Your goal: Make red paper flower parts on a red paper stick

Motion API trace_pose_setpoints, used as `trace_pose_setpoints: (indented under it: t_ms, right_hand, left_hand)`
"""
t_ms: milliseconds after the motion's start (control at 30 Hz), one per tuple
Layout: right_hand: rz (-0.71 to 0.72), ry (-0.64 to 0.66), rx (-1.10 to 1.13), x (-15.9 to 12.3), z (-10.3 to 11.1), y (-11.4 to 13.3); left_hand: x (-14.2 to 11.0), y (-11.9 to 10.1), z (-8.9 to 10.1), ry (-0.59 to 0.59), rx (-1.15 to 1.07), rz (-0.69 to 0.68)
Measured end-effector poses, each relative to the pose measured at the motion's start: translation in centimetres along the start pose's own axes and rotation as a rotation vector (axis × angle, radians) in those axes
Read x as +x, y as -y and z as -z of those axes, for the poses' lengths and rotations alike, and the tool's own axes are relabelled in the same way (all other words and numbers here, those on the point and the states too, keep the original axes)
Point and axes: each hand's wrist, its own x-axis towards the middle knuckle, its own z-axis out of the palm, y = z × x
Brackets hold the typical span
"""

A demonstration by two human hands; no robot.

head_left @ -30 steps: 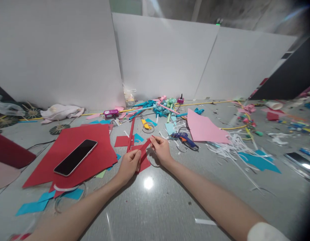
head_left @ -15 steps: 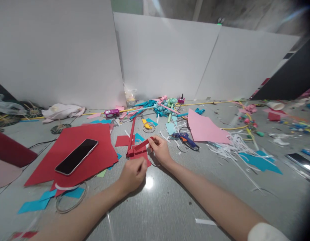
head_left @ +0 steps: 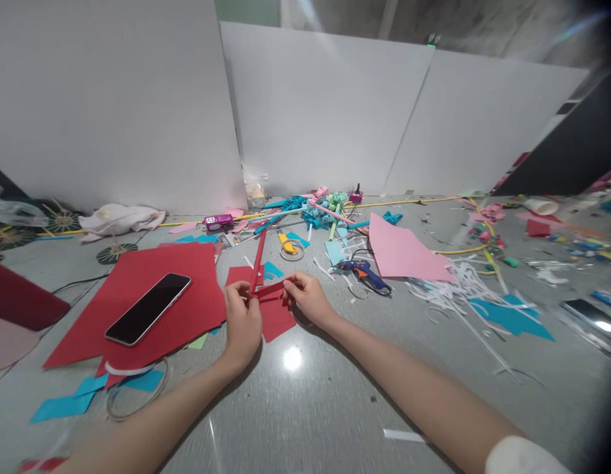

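My left hand is closed on the lower end of a thin red paper tube, which points away from me across the floor. A red paper strip runs from that end to my right hand, whose thumb and fingers pinch the strip's other end. Under the strip lies a red paper piece, and a second red piece lies just left of the tube. My left fingertips partly hide the place where strip and tube meet.
To the left, a phone rests on large red sheets. A blue glue gun lies right of my hands beside a pink sheet. Beyond are a yellow cutter, a clear tape roll and teal paper flowers. White panels stand behind.
My left hand has moved forward and left from a loose fist near me and taken hold of the tube's end. My right hand, with the strip, has shifted slightly left and down.
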Motion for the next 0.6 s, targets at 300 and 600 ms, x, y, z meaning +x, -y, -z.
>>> trace_pose_setpoints:
  t_ms: [300,600]
  right_hand:
    - [0.039,-0.081,-0.076,-0.1,0.1,0.4]
    - [0.078,-0.153,-0.084,-0.2,0.2,0.3]
  left_hand:
    - [0.6,1.1,-0.2,0.097,-0.072,0.076]
    - [1.0,1.3,-0.2,0.034,0.037,0.042]
